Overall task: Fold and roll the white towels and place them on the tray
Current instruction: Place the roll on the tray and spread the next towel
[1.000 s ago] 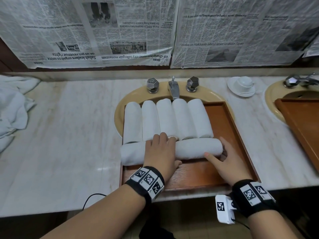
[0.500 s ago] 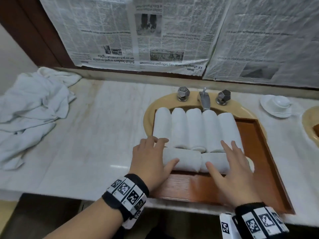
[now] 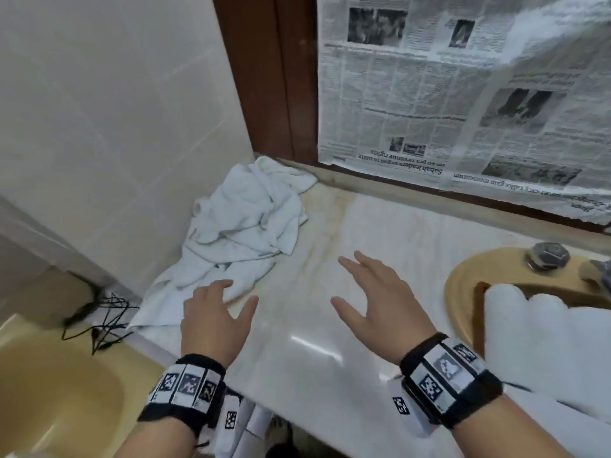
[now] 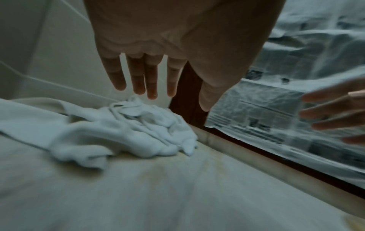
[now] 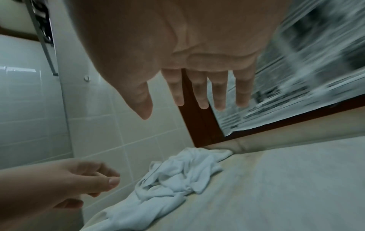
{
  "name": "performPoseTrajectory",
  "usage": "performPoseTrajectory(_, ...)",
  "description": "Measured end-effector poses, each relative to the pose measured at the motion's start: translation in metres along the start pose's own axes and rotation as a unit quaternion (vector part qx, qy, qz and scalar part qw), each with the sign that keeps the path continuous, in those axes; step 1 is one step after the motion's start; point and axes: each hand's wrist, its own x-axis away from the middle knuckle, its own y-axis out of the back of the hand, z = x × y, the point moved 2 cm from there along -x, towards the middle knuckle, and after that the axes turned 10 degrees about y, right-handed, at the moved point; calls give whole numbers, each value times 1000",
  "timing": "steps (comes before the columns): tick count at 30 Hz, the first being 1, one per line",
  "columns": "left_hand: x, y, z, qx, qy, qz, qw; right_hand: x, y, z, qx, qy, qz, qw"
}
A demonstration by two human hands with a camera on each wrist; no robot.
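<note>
both hands have left the rolled towels on the tray at 3 o'clock, and now the left hand and right hand (fingers spread, holding nothing) reach toward the soft, floppy, light towel pile at 11 o'clock, best grabbed by one loose top fold.

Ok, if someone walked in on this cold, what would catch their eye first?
Probably the two bare hands, left hand and right hand, spread open and empty above the pale marble counter, each wrist wrapped in a black band with printed markers. Next, the crumpled heap of white towels in the counter's far left corner against the tiled wall, ahead of the left fingers. Then the newspaper taped up behind the counter.
</note>
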Motion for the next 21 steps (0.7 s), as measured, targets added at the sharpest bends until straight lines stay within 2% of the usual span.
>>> performPoseTrajectory(3,-54,4,36,1,32,3,999,-79,-29,31,26,29,41,998)
performPoseTrajectory(6,-100,-7,64,-29,47,44,998,-153,-61,53,57,48,81,994)
performPoseTrajectory(11,-139,-33,87,-140,1,122,983,-252,-106,66,124,55,133,982)
performPoseTrajectory(15,-146,-44,100,-181,-25,155,971,-302,-134,67,200,57,136,969)
performPoseTrajectory(18,-148,-48,103,-164,-31,163,972,-328,-150,65,248,44,132,959)
performPoseTrajectory(21,-150,-50,104,-150,-33,174,973,-344,-156,63,251,17,127,960)
